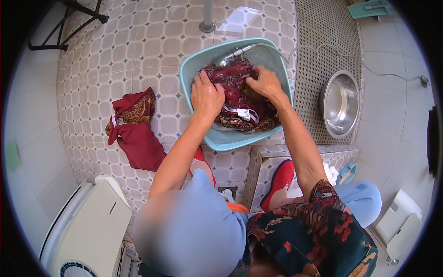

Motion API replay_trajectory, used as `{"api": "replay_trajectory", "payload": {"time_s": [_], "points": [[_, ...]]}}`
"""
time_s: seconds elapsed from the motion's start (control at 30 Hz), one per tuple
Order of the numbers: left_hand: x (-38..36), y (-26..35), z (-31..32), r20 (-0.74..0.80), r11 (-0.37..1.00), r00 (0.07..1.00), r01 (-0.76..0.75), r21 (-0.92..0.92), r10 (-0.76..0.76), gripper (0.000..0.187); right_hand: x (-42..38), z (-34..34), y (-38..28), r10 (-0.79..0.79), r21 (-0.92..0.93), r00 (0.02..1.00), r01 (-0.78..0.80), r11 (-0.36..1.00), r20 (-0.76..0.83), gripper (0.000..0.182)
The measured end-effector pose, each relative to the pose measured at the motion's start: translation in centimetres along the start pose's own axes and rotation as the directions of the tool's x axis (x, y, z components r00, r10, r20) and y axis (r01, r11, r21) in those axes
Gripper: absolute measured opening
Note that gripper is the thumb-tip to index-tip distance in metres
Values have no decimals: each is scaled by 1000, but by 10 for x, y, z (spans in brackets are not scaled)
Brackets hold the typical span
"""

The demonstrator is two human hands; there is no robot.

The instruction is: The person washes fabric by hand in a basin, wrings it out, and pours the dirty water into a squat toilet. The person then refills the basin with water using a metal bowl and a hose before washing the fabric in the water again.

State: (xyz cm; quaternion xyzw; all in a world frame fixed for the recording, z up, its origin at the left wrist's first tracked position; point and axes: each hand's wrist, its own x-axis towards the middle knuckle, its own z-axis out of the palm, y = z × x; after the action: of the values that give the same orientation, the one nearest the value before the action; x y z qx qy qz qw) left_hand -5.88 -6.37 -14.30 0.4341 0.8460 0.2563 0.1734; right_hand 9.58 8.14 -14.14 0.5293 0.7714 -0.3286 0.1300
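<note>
A wet dark red garment [235, 94] with brown patterned parts and a white label [243, 113] lies bunched in water in a light blue basin [221, 142]. On the garment's left side, my left hand [207, 98] grips the cloth, its back facing up and its fingertips partly hidden. My right hand [266, 84] is at the upper right of the bundle, fingers and thumb closed around wet fabric. A chrome shower head [236, 53] rests in the basin beyond both hands, touching the rim.
Another dark red garment [138, 143] lies on the tiled floor at left. To the right are a steel bowl [341, 104], a perforated mat [314, 87] and the shower hose [350, 57]. A grey pole [208, 18] stands behind the basin; a tiled step [265, 175] is in front.
</note>
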Motion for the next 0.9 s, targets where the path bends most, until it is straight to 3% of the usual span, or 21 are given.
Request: {"api": "replay_trajectory", "payload": {"time_s": [0.03, 0.1, 0.13, 0.23, 0.27, 0.3, 0.37, 0.4, 0.47, 0.5, 0.57, 0.63, 0.7, 0.73, 0.77, 0.83, 0.87, 0.9], "points": [[2, -4, 5, 45, 998, 998, 44, -46, -42, 58, 1, 1, -3, -1, 0, 1000, 1, 1000, 3, 73], [4, -8, 12, 94, 992, 992, 90, -88, -82, 62, 3, 6, -15, -126, -69, 952, 111, 991, -279, 81], [5, -10, 13, 155, 984, 984, 112, -140, -90, 65, 11, 21, -13, -190, -203, 929, 129, 971, -317, 87], [4, -19, 16, 194, 966, 976, 137, -221, -94, 71, 19, 27, -22, -115, -106, 973, 96, 990, -202, 84], [3, -22, 18, 180, 957, 979, 138, -257, -92, 73, 22, 21, -22, -95, -80, 987, 85, 993, -130, 71], [2, -21, 17, 180, 956, 979, 139, -257, -94, 73, 19, 13, -24, -96, -81, 987, 86, 993, -129, 71], [0, -19, 15, 180, 921, 974, 190, -339, -134, 75, 9, -2, -25, -84, 144, 996, 80, 986, 24, 55], [0, -22, 16, 178, 921, 974, 193, -340, -138, 75, 3, -6, -26, -87, 142, 996, 83, 986, 27, 55], [-3, -27, 22, 141, 913, 983, 165, -372, -120, 73, -19, -10, -24, -95, 280, 977, 146, 949, -189, 44], [-4, -27, 21, 148, 911, 981, 172, -374, -125, 73, -31, -13, -26, -90, 277, 979, 139, 951, -182, 44], [-1, -23, 18, 45, 842, 995, 100, -529, -90, 69, -54, -22, -33, -57, 521, 949, 221, 824, -311, 37], [2, -18, 18, 50, 781, 995, 101, -616, -90, 67, -74, -30, -42, -50, 599, 964, 202, 775, -260, 32], [5, -11, 10, 190, 655, 971, 240, -716, -148, 71, -86, -40, -52, -288, 419, 950, 313, 852, -124, 32], [4, -18, 20, 265, 630, 951, 305, -715, -159, 78, -83, -43, -53, -461, 311, 880, 473, 825, -115, 28], [3, -20, 24, 265, 630, 952, 300, -716, -153, 78, -80, -49, -56, -459, 308, 880, 473, 826, -121, 28], [1, -25, 27, 352, 807, 915, 356, -471, -198, 81, -70, -63, -65, -401, 192, 881, 361, 913, 250, 32], [2, -27, 28, 374, 854, 913, 319, -412, -160, 83, -62, -67, -74, -394, -73, 903, 410, 909, 174, 35], [3, -29, 28, 400, 894, 908, 279, -351, -127, 86, -44, -52, -64, -461, -154, 876, 441, 884, -140, 38]]}}
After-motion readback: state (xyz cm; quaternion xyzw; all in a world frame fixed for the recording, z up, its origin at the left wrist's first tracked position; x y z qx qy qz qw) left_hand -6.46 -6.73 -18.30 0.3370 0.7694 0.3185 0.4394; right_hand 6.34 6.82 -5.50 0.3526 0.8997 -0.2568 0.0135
